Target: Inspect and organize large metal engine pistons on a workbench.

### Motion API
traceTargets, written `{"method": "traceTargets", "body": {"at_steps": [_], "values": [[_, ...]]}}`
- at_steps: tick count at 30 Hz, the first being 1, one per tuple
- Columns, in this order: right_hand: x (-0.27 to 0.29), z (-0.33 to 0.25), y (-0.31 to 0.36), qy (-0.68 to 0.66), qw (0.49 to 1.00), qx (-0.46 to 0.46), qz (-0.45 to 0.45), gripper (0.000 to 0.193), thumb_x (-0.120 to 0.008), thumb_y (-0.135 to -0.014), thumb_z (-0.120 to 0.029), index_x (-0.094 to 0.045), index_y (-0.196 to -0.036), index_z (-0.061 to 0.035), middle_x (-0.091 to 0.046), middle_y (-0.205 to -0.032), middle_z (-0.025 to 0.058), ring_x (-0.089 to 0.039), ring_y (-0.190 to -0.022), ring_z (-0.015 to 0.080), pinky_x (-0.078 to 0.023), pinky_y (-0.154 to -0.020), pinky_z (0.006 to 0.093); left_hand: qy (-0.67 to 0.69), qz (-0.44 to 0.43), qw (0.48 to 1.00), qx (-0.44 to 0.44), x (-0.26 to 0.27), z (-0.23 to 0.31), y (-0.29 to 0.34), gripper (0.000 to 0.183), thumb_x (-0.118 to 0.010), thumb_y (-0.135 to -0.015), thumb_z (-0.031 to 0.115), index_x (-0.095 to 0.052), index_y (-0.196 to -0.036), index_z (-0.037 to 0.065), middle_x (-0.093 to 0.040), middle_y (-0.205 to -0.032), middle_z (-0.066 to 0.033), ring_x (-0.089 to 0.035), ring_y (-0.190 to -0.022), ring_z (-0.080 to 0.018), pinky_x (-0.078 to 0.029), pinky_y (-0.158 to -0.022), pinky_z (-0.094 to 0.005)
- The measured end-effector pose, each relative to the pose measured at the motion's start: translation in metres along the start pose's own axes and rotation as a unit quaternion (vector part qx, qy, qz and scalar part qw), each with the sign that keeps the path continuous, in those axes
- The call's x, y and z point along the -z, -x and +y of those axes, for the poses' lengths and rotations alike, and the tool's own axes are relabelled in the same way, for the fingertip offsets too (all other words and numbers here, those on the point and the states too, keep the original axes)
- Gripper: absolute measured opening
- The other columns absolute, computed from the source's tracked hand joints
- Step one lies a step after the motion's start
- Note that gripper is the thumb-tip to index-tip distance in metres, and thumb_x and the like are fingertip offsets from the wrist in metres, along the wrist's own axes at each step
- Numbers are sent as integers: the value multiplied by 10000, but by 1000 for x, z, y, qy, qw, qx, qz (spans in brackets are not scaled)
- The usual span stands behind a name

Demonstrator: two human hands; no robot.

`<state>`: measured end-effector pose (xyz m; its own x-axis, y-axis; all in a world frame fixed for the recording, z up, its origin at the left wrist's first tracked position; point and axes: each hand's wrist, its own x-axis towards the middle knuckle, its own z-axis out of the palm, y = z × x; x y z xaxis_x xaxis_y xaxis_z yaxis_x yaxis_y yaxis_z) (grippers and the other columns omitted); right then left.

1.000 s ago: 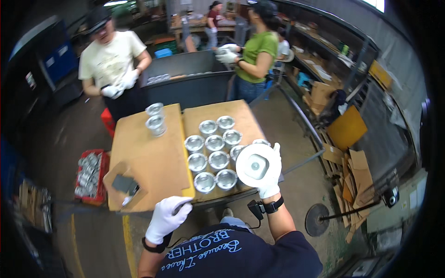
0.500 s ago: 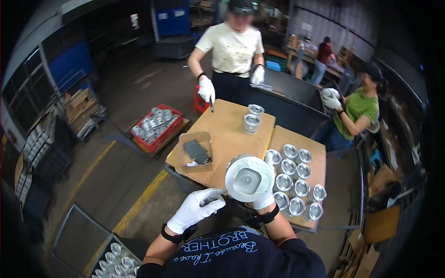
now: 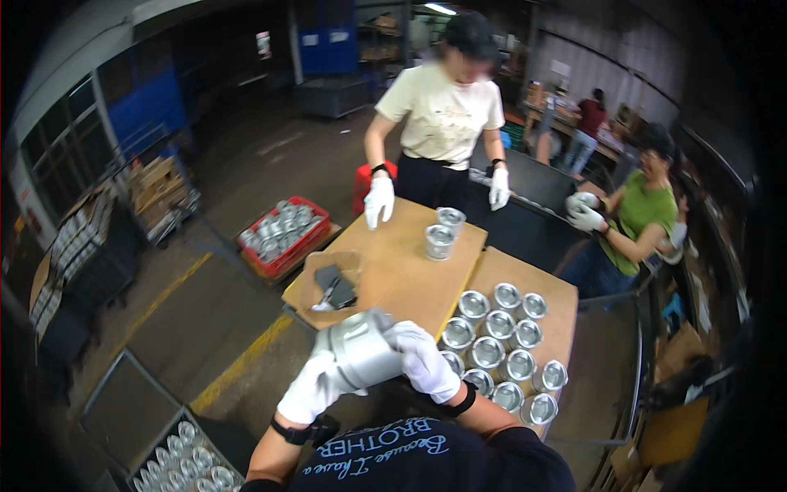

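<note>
A silvery metal piston is held up in front of my chest, tilted on its side, with its grooved side wall showing. My left hand, in a white glove, is closed round its lower left end. My right hand, also gloved, grips the opposite end with bent fingers. Part of each hand's grip is hidden behind the metal. Just beyond the piston, an open cardboard box holds dark grey pads or sheets. Several similar pistons stand in rows on the board to my right.
Two stacked-looking pistons stand on the brown tabletop. A co-worker in a cream shirt stands across it; another in green holds a piston at right. A red crate and a piston-filled bin flank the left.
The piston has swung from face-up to sideways and moved left and lower. My left hand has taken hold of it. The co-worker opposite has leaned closer; the dark tool is no longer visible.
</note>
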<state>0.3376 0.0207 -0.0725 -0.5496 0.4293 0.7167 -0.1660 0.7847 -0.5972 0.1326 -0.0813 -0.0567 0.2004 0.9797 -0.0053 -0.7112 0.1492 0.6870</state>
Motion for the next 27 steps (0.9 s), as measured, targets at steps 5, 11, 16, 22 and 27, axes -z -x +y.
{"method": "traceTargets", "body": {"at_steps": [5,11,16,22,27], "values": [[-3,-15,3,-237,924,-284,94,410,-501,-988,-290,-566,-1225,38,-644,-1154,117,-613,-1017,185,-463,-916,314,-528,86,818,-212,-37,15,-7,1061,-834,-601,325,-266,-1445,24,-462,-1301,-184,-462,-1237,-350,-409,-1013,-446],[-13,-5,-15,-605,635,-409,252,486,-496,-958,-460,-604,-1155,-28,-661,-1107,104,-644,-978,213,-508,-892,351,-770,90,569,-274,-82,11,-22,990,-900,-514,384,-449,-1328,47,-467,-1268,-193,-511,-1137,-394,-449,-947,-471],[-11,16,0,-741,551,-323,207,532,-406,-982,-469,-599,-1146,0,-668,-1089,156,-654,-986,269,-521,-904,407,-678,83,632,-367,-62,3,-16,639,-825,-690,189,-544,-1232,2,-584,-1148,-145,-591,-998,-243,-489,-842,-343],[-19,-7,-17,-816,481,-294,132,565,-444,-960,-487,-595,-1155,21,-656,-1111,193,-653,-1001,328,-517,-927,457,-598,95,742,-287,-40,-8,12,527,-769,-750,111,-584,-1237,29,-597,-1147,-94,-576,-965,-170,-467,-786,-287],[-30,-13,-22,-819,470,-302,131,572,-394,-975,-467,-555,-1206,31,-635,-1151,192,-634,-1036,330,-505,-943,451,-572,144,751,-298,-35,-11,22,515,-760,-754,79,-590,-1238,28,-614,-1128,-95,-588,-930,-166,-475,-769,-278]]}}
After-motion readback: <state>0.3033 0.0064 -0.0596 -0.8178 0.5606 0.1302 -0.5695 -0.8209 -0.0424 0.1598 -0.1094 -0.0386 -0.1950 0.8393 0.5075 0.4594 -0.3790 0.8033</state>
